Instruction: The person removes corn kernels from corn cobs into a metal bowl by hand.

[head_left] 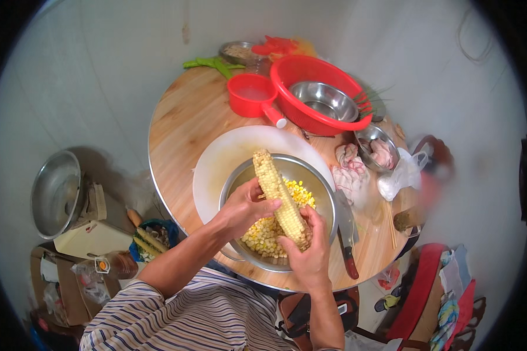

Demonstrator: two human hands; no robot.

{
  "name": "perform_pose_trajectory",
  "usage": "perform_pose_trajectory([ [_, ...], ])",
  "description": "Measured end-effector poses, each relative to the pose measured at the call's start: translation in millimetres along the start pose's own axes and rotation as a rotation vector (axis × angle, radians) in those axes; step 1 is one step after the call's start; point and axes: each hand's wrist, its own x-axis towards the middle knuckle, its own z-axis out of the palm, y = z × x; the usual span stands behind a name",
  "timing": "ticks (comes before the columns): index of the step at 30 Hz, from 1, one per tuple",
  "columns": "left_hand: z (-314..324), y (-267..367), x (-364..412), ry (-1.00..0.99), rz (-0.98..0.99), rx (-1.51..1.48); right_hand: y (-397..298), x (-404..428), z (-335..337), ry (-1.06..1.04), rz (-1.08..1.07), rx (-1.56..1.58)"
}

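A pale yellow ear of corn (277,193) is held at a slant above a stainless steel bowl (309,169). My left hand (246,202) grips the cob along its upper half, thumb lying across the kernels. Around its lower end are the fingers and thumb of my right hand (309,245). Loose corn kernels (263,234) lie in the bowl beneath, some deep yellow and others paler. The bowl stands on a round white cutting board (219,153). To its right rests a cleaver (346,237) with a reddish-brown handle.
Farther back on the round wooden table (175,127) are a red dipper (251,94), a red plastic basin (290,79) with a metal bowl inside, and green pods (208,62). Cloth (352,171), a bowl of meat (380,151) and chopsticks (391,223) are at right. A bin (151,239) holding cobs stands left.
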Motion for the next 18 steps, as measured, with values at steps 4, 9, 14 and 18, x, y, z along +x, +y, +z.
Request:
perform_pose_trajectory([
  [4,5.1,2.4,-7.5,-0.061,0.112,0.0,4.3,23.4,-8.8,-0.031,-0.02,0.079],
  [9,7.1,0.3,-11.6,-0.102,0.128,-0.078,-10.9,37.5,-3.5,-0.047,0.047,0.078],
  [14,2.3,-5.4,-11.6,-0.077,0.167,-0.094,-12.8,38.1,5.9,-0.074,0.005,-0.027],
  [18,4.5,-2.0,-15.3,-0.048,0.149,-0.049,-1.7,43.0,5.6,-0.087,0.103,0.211],
])
